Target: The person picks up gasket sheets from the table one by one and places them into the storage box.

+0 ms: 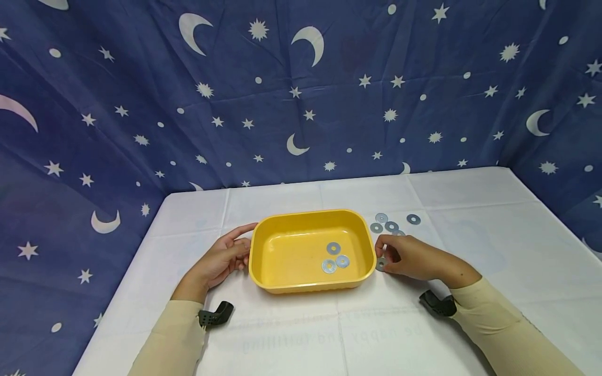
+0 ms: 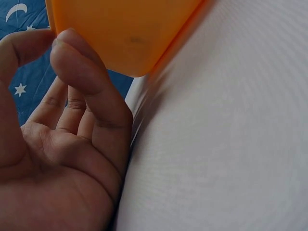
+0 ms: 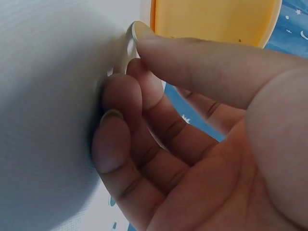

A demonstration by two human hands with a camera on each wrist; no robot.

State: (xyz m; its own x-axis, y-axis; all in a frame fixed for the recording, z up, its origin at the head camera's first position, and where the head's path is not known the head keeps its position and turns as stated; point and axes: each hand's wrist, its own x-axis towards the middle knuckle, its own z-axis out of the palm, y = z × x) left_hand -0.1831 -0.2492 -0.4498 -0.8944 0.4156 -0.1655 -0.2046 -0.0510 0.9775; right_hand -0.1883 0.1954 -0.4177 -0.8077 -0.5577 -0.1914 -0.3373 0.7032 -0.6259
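Note:
A yellow plastic tray (image 1: pixel 291 253) stands on the white-covered table, with three metal washers (image 1: pixel 328 248) lying flat inside. My left hand (image 1: pixel 224 260) holds its left end, index finger at the far corner and thumb against the side wall; the left wrist view shows the thumb and index finger (image 2: pixel 77 70) at the orange-looking wall. Just outside the right wall, my right hand (image 1: pixel 409 257) pinches a washer (image 1: pixel 379 267) at the table surface. In the right wrist view the thumb and fingertips (image 3: pixel 144 86) partly hide that washer.
Several more washers (image 1: pixel 376 225) lie on the table beyond my right hand, one of them (image 1: pixel 409 219) apart to the right. A blue cloth (image 1: pixel 338 104) with moons and stars hangs behind the table. Black wrist mounts (image 1: pixel 216 314) sit on both sleeves.

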